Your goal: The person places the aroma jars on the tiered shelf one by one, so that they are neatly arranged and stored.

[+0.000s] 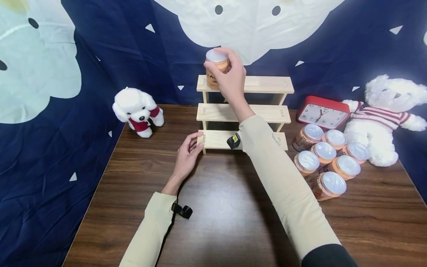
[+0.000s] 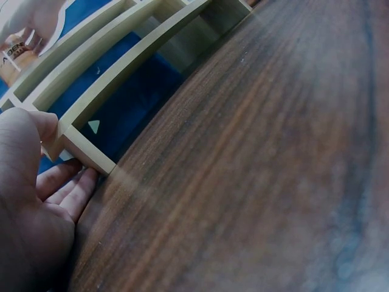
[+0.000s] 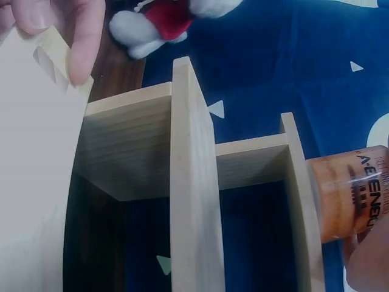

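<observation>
My right hand (image 1: 232,76) grips a clear jar (image 1: 214,56) with a silver lid and orange-brown contents, thumb and fingers around its upper part. The jar stands upright at the left end of the top tier of a three-tier wooden display rack (image 1: 220,112); in the right wrist view the jar's base (image 3: 325,201) is right at that board. My left hand (image 1: 187,156) holds the left end of the lowest tier. In the left wrist view its thumb lies at the board's end (image 2: 72,131) and the other fingers curl beside the support below.
Several similar lidded jars (image 1: 325,152) stand grouped on the wooden table (image 1: 213,215), right of the rack. Behind them are a red clock (image 1: 323,111) and a white teddy bear (image 1: 375,129). A white toy dog (image 1: 136,107) sits at left. A blue patterned cloth (image 1: 133,48) hangs behind.
</observation>
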Demonstrator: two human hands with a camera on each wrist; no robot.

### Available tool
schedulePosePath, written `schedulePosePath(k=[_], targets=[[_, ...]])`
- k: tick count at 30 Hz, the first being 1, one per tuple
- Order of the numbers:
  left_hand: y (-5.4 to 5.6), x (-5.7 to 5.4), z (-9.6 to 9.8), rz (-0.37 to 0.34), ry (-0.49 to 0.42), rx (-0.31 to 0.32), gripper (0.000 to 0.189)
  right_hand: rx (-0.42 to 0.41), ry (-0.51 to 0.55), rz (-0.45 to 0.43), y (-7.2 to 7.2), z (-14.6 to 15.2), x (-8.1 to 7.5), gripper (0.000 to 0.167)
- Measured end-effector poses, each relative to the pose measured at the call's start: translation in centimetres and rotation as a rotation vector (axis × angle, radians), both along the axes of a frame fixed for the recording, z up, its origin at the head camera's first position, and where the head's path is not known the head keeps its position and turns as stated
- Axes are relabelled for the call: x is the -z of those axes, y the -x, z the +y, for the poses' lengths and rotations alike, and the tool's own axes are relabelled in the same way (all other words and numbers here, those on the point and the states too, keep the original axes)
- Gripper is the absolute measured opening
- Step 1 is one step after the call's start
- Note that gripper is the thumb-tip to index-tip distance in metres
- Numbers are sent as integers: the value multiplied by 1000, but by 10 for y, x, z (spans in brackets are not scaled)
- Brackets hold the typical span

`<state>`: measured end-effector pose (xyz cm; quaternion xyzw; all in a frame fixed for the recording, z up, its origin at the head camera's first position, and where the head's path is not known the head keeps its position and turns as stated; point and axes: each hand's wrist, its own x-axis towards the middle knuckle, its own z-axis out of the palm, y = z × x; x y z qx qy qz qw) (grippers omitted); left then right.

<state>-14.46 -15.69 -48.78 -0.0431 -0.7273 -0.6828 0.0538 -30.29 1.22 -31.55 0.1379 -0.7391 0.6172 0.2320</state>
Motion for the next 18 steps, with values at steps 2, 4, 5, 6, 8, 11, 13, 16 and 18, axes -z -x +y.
schedulePosePath(k=[2,4,5,6,8,11,13,16,18], targets=[[1,1,0,5,6,-2,39,5,-30,-4,-1,2,-2,48],[1,2,0,13,9,-6,39,9,-65,-10,-2,4,-4,49],[2,3,-1,18,6,-13,38,9,-82,-11,-3,4,-5,49],[2,3,-1,22,7,-14,38,8,-94,-11,-4,4,-6,49],[2,4,-1,23,9,-17,38,5,-112,-24,-5,4,-8,48],[1,3,-1,18,8,-14,38,10,-122,-45,-6,4,-10,48],[1,2,-1,9,8,-6,39,17,-122,-60,-6,4,-10,48],[0,0,0,3,2,-5,39,28,-121,-55,-7,5,-10,49],[1,0,1,3,-2,-3,40,39,-128,-23,-9,7,-10,50]])
